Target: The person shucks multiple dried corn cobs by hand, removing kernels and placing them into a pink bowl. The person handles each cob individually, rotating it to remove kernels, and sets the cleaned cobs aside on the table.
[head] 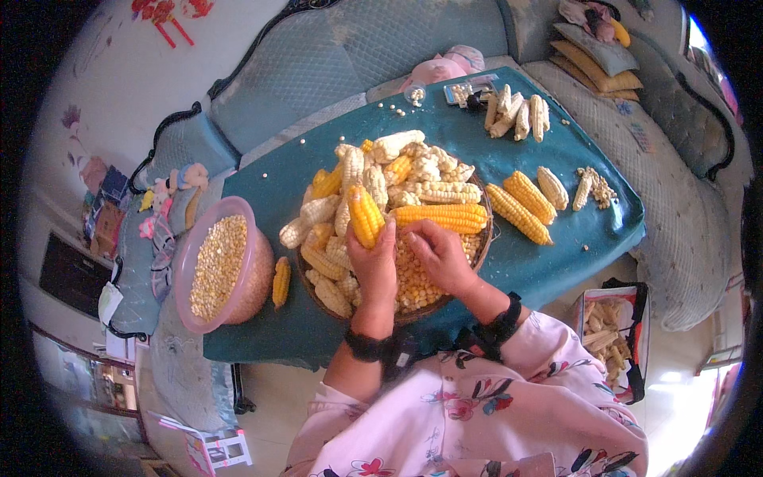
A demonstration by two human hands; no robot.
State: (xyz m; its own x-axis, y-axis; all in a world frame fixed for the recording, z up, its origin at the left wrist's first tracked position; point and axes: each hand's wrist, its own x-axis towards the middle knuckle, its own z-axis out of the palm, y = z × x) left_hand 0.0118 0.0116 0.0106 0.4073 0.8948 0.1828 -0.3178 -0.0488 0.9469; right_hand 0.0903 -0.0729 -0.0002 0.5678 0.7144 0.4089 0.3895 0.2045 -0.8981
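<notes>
My left hand [374, 262] grips a yellow corn cob [365, 216], held upright over a round wicker basket [487, 238]. Close by on the right, my right hand [440, 256] has its fingers curled near the held cob; whether it pinches anything is hidden. Behind the right hand a thick yellow cob [442, 218] lies across the basket. White and yellow cobs [351, 167] are heaped at the basket's back and left, and loose kernels [414, 283] fill its front right. A pink plastic bowl [256, 268] full of kernels stands to the left.
On the green-covered table [536, 161] lie two yellow cobs [518, 214], a white cob [552, 188], bare cobs [517, 113] and a small kernel pile [601, 189]. A small yellow cob [281, 282] lies beside the bowl. A box of cobs [607, 337] stands on the floor at right.
</notes>
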